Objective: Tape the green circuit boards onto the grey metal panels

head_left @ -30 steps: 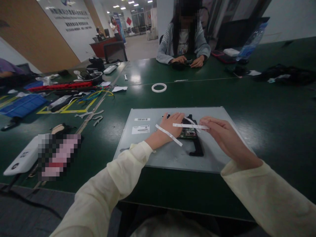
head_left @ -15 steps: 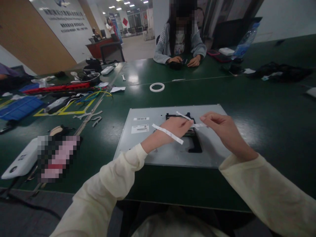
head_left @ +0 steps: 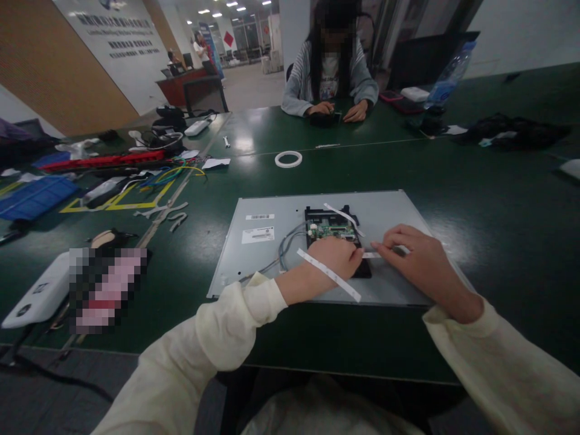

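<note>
A flat grey panel [head_left: 281, 211] lies on the table, with a black frame and green circuit board [head_left: 333, 230] at its middle. My left hand [head_left: 333, 260] is closed over the lower part of the frame, a white strip [head_left: 328, 275] lying across its back. Between my two hands runs a short white strip [head_left: 372, 255], pinched at its right end by my right hand [head_left: 408, 254] and at its left by my left hand. Another white strip [head_left: 343, 219] crosses the frame's upper right. Grey cables [head_left: 284, 244] lead left from the board.
Beyond the panel lies a white tape roll [head_left: 288, 159]. A person [head_left: 330, 78] sits across the green table [head_left: 385, 163]. On the left are a white device [head_left: 38, 290], a blue tray [head_left: 36, 196] and cables. A bottle [head_left: 451, 75] stands at the back right.
Both hands have moved toward me and slightly right with the short strip between them. More of the circuit board and the grey cables now show.
</note>
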A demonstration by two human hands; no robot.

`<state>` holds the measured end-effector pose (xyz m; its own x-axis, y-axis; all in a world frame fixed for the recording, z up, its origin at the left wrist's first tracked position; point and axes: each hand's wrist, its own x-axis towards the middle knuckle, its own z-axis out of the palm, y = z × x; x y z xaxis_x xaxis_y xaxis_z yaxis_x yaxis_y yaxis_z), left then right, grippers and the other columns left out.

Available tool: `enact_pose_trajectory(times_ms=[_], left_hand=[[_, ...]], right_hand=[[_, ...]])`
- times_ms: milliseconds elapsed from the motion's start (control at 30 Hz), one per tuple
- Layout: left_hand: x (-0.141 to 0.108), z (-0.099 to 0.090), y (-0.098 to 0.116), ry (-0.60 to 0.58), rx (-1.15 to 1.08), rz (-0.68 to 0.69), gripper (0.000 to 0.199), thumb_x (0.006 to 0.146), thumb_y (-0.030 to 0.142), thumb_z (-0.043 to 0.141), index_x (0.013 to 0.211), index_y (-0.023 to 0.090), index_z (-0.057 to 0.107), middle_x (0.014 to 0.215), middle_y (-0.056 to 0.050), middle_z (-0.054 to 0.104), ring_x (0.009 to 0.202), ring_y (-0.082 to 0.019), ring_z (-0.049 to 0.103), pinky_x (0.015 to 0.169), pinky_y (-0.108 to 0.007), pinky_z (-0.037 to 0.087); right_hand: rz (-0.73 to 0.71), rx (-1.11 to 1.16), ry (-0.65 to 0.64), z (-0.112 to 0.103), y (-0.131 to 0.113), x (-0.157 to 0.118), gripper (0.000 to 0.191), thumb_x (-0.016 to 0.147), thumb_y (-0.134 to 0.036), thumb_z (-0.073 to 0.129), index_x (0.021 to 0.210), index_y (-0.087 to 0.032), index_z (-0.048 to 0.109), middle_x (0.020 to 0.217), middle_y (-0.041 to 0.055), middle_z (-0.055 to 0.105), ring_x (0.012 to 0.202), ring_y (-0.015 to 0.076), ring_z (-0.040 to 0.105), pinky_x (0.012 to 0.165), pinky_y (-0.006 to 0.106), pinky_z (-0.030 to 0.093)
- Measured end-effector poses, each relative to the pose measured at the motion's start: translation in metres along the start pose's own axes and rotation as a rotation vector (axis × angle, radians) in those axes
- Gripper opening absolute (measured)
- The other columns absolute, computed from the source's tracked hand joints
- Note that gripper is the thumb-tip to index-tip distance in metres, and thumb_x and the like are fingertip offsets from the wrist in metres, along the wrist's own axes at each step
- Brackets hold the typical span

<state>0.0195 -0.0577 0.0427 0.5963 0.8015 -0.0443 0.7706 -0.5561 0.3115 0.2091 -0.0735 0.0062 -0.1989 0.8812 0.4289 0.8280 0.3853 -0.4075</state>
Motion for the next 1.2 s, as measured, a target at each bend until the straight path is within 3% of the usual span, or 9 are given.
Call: enact_pose_trajectory(times_ms=[533,867,1000,1200], left_hand=[[-0.001,0.012,0.0,0.006,0.105,-0.012,0.033,0.088,0.029,0.043,0.079,0.013,0.069,0.075,-0.012,0.069,0.074,-0.025,0.068,0.067,-0.036,0.054],[0.003,0.019,-0.007,0.015,0.122,-0.02,0.034,0.086,0.03,0.044,0.078,0.011,0.071,0.074,-0.013,0.068,0.075,-0.026,0.067,0.065,-0.036,0.053],[0.003,0.015,-0.006,0.012,0.146,-0.024,0.032,0.085,0.031,0.047,0.078,0.011,0.071,0.074,-0.013,0.068,0.076,-0.026,0.067,0.065,-0.035,0.053],[0.0,-0.002,-0.003,-0.108,0.211,-0.064,0.026,0.087,0.026,0.05,0.085,0.011,0.071,0.078,-0.014,0.068,0.081,-0.024,0.067,0.071,-0.032,0.053]], right_hand=[[-0.11,-0.174,-0.055,0.009,-0.004,-0.003,0.03,0.087,-0.032,0.052,0.06,-0.019,0.046,0.074,0.0056,0.053,0.075,0.0187,0.046,0.068,0.033,0.036],[-0.181,-0.357,-0.07,0.012,-0.01,-0.003,0.024,0.086,-0.025,0.049,0.064,-0.018,0.052,0.074,0.0076,0.055,0.076,0.0207,0.047,0.069,0.034,0.035],[-0.181,-0.443,-0.076,0.009,-0.014,-0.001,0.021,0.084,-0.025,0.051,0.064,-0.018,0.051,0.073,0.008,0.054,0.074,0.0212,0.046,0.068,0.034,0.034],[-0.152,-0.47,-0.071,0.004,-0.01,0.0,0.013,0.079,-0.02,0.05,0.066,-0.018,0.05,0.073,0.0088,0.054,0.074,0.0214,0.046,0.066,0.034,0.033]])
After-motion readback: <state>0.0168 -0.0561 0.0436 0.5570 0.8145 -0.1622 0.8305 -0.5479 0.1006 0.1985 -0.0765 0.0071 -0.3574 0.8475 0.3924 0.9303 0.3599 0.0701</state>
